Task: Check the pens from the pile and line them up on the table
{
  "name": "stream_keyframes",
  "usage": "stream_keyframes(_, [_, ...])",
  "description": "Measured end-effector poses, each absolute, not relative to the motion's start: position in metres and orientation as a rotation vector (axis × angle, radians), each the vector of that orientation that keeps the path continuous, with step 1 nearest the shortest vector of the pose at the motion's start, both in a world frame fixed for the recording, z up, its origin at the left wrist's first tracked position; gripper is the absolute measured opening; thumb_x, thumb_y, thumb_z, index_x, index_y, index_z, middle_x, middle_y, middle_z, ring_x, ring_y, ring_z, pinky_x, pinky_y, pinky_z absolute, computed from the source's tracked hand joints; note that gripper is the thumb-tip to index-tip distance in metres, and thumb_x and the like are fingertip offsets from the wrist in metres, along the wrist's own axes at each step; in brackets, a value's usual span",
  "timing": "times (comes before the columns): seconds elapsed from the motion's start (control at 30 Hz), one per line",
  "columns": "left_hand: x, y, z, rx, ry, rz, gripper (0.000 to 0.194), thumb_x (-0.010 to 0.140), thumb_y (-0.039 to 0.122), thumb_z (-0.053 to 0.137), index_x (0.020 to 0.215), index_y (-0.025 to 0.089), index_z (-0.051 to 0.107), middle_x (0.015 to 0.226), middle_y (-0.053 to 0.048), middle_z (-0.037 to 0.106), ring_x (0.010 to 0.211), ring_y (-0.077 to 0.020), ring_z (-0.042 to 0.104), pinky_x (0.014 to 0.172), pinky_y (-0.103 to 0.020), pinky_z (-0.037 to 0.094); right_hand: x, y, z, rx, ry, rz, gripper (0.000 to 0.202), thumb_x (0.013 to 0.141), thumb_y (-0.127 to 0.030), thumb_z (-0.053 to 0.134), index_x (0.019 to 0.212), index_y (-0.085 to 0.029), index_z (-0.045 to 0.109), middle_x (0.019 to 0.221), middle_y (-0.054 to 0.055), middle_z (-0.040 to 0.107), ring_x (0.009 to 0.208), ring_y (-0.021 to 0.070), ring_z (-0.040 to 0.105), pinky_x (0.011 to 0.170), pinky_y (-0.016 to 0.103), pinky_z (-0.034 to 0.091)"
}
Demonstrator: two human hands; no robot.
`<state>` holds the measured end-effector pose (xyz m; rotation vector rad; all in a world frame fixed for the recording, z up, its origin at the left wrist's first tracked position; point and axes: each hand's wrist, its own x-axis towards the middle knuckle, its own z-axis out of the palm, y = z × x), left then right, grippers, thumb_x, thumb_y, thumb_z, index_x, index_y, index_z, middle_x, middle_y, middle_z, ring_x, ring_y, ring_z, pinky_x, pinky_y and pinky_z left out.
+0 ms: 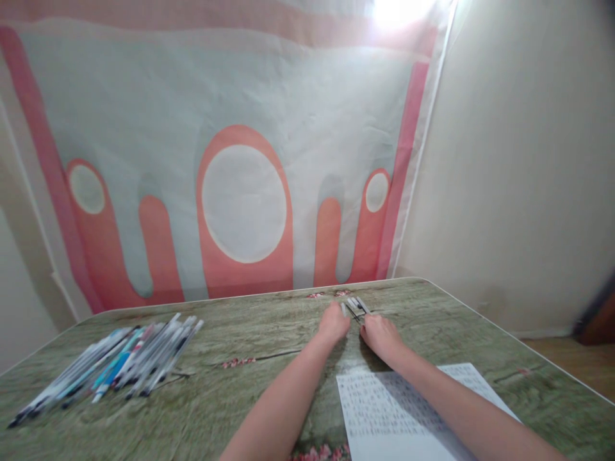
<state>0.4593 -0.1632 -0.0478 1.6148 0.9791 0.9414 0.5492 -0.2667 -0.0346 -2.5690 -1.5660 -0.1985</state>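
Observation:
Toward the far edge of the table, a few slim pens (358,305) with clear or white barrels and dark parts lie between my two hands. My left hand (335,322) is closed at their left side, with a pale pen end showing at its fingers. From the right, my right hand (382,334) has its fingers curled on the near ends of the pens. The fingertips of both hands are partly hidden, so how many pens each one grips is unclear.
A large spread of pens and markers (158,349), mostly clear with some blue and teal, lies on the left of the wood-patterned table (230,410). A written sheet of paper (384,410) lies under my right forearm. A printed cloth (302,128) hangs behind.

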Motion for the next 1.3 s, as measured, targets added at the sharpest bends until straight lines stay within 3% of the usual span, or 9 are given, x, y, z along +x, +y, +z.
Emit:
stream_keyframes(0.33, [0.487,-0.16,-0.042,1.691,1.114,0.811,0.028,0.048,0.003,0.062,0.046,0.02,0.039,0.063,-0.009,0.06,0.095,-0.0302,0.053,0.086,-0.04,0.032,0.551,-0.263,-0.037,-2.577,-1.63,-0.174,0.03,0.08,-0.014,0.034,0.079,-0.011,0.064,0.079,0.018,0.064,0.075,0.026,0.062,0.061,0.031,0.043])
stream_keyframes(0.53, [0.487,-0.161,-0.038,1.831,1.143,0.727,0.025,0.054,0.013,0.063,0.043,0.019,0.041,0.066,-0.012,0.062,0.09,-0.0303,0.055,0.085,-0.041,0.033,0.558,-0.264,-0.035,-2.484,-1.604,-0.136,0.022,0.079,-0.023,0.043,0.089,-0.013,0.059,0.079,0.014,0.064,0.073,0.0233,0.061,0.061,0.028,0.039])
stream_keyframes(0.6, [0.485,-0.161,-0.04,1.865,1.138,0.727,0.019,0.057,0.013,0.06,0.046,0.018,0.046,0.068,-0.013,0.062,0.088,-0.0296,0.056,0.083,-0.041,0.034,0.567,-0.262,-0.032,-2.404,-1.587,-0.093,0.02,0.077,-0.028,0.048,0.089,-0.015,0.058,0.077,0.011,0.064,0.073,0.0213,0.06,0.061,0.026,0.037])
stream_keyframes(0.73, [0.482,-0.159,-0.047,1.993,1.074,0.736,0.004,0.063,0.014,0.055,0.064,0.016,0.058,0.08,-0.014,0.063,0.086,-0.0262,0.057,0.081,-0.037,0.037,0.589,-0.253,-0.03,-2.126,-1.607,-0.057,0.023,0.075,-0.036,0.05,0.071,-0.016,0.06,0.067,0.005,0.063,0.064,0.0159,0.057,0.056,0.022,0.033])
stream_keyframes(0.93, [0.476,-0.157,-0.053,2.213,0.988,0.576,0.026,0.072,0.018,0.046,0.095,0.013,0.057,0.09,-0.012,0.062,0.084,-0.0192,0.057,0.076,-0.029,0.04,0.614,-0.231,-0.028,-1.981,-1.513,0.012,0.03,0.074,-0.041,0.048,0.066,-0.015,0.062,0.055,0.002,0.06,0.052,0.0129,0.051,0.048,0.021,0.029])
stream_keyframes(1.17, [0.466,-0.165,-0.057,2.28,0.863,0.679,0.026,0.073,0.013,0.042,0.095,0.014,0.056,0.092,-0.008,0.061,0.086,-0.0158,0.055,0.078,-0.026,0.04,0.619,-0.212,-0.029,-1.945,-1.458,0.145,0.032,0.077,-0.035,0.041,0.067,-0.014,0.063,0.056,0.003,0.063,0.051,0.0131,0.053,0.051,0.022,0.034])
stream_keyframes(1.3, [0.46,-0.169,-0.061,2.315,0.823,0.725,0.028,0.072,0.011,0.041,0.095,0.014,0.056,0.092,-0.008,0.061,0.087,-0.0155,0.055,0.08,-0.026,0.039,0.616,-0.206,-0.042,-1.89,-1.52,0.175,0.023,0.076,-0.024,0.043,0.08,-0.015,0.064,0.071,0.004,0.066,0.063,0.0146,0.058,0.06,0.023,0.04])
